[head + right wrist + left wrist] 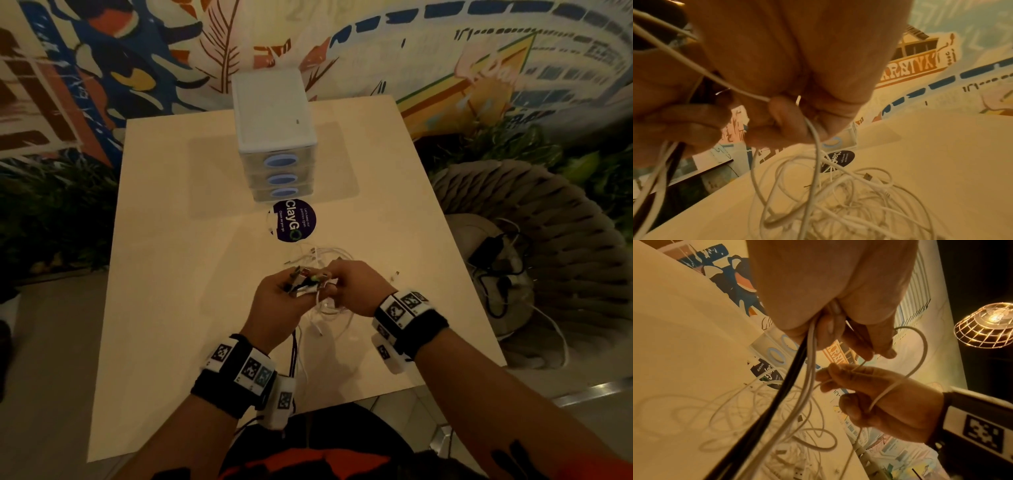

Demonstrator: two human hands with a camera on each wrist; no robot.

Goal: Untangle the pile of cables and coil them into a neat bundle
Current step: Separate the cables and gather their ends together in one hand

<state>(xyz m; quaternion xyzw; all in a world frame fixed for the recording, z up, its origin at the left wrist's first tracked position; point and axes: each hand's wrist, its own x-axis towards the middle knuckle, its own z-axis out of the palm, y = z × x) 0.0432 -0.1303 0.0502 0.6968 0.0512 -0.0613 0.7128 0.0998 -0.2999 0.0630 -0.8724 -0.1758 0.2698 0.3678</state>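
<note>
A tangle of thin white cables (325, 257) (849, 199) lies on the pale table (191, 240) under my raised hands. My left hand (277, 301) (830, 318) grips a bunch of cable ends, white strands and a black cable (781, 395) that hang down from its fist. My right hand (352, 284) (789, 120) sits close beside it and pinches one white cable (920, 353) that arcs between the two hands. That strand drops from the right fingers into the tangle. Connector plugs stick out between both hands.
A white three-drawer box (274, 137) with blue oval handles stands at the table's far middle, a dark round sticker (294, 221) in front of it. A woven chair (548, 257) holding a black charger is on the right. A painted wall is behind.
</note>
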